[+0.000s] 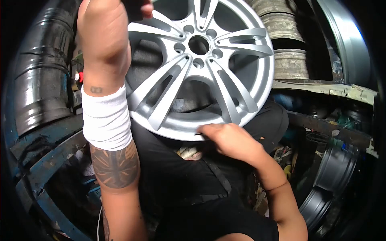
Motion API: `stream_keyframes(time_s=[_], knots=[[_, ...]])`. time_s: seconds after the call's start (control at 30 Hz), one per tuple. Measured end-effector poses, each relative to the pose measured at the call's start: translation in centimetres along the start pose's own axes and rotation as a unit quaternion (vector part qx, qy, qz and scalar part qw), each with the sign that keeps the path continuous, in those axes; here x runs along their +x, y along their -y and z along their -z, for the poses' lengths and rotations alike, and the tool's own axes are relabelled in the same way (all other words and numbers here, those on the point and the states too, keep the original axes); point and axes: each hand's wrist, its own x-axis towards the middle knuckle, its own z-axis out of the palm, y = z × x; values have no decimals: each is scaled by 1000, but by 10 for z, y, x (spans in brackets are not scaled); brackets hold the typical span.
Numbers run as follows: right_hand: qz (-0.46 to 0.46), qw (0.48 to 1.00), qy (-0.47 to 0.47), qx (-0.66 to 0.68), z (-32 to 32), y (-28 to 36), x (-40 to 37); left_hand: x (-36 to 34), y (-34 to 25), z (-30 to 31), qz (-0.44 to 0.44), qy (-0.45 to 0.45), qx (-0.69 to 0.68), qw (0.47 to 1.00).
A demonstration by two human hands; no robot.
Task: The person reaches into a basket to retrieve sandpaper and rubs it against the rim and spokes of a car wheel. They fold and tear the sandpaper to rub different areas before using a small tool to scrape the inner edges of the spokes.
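Okay, right hand (pixel 227 138): fingers mostly curled, fingertips at the near lip of the silver alloy wheel (pixel 206 72); grip or mere touch, cannot tell. Left hand (pixel 105 32) raised at the wheel's left side, closer to camera, partly out of frame; a couple of fingertips visible, how open they are or any hold cannot tell. White wristband (pixel 106 118) below that hand, tattooed forearm (pixel 114 166) below the band.

Wheel sits face toward camera, above the black trousers (pixel 173 172), paired spokes, round center bore, five lug holes around it. Dark glossy wheel barrels (pixel 42 94) stacked at left, worn barrels (pixel 285 64) upper right, larger silver rim (pixel 348 40) beyond. Dark rims (pixel 335 166) lower right. Blue metal frame (pixel 40 193) lower left, scuffed.
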Motion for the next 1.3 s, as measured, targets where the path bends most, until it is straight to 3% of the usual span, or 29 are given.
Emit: stream_keyframes(time_s=[0.07,0.17,0.27,0.3,0.33,0.4,0.43,0.47,0.53,0.6,0.63,0.73,0.87,1.0,1.13,1.17,1.3], knots=[[-119,987,46,-99,7,13,-6,-3,3,1,-23,5,6,1000],[-17,998,0,-58,0,9,8,-2,5,5,-50,12,42,998],[-23,971,-160,176,4,-13,4,-2,-5,6,17,7,5,1000],[-187,948,-136,220,25,-12,-8,-1,-3,8,9,4,-17,1000],[-135,918,-282,243,16,-21,-18,-1,-1,8,-5,2,-26,1000],[-74,875,-412,243,8,-31,-24,-1,-1,7,-13,17,-47,999],[-105,892,-399,182,7,-27,-35,-2,-1,6,-27,34,-66,997],[-30,908,-404,103,1,-28,-32,0,0,5,-5,28,-73,997],[64,947,-310,-56,-17,-33,-29,-1,-3,-8,16,-9,-62,998],[81,979,-163,-90,-26,-30,-28,-4,-7,-15,22,-43,-29,998],[80,976,-171,-106,-27,-26,-29,-4,-9,-14,28,-49,-16,998],[-5,995,-70,-66,-8,-7,-14,-4,-7,-6,26,-32,-13,999],[25,998,-56,21,0,-20,-11,3,-4,1,22,-27,-19,999],[-18,1000,-16,-18,-1,-6,4,5,-5,4,28,-44,-16,999],[-1,992,-56,-115,-1,-8,-18,5,-11,5,59,-47,-5,997],[-54,989,-10,-137,2,0,-17,4,-10,7,60,-39,-25,997],[38,996,-77,-38,-3,-15,-2,5,-5,7,11,-18,-27,999]])
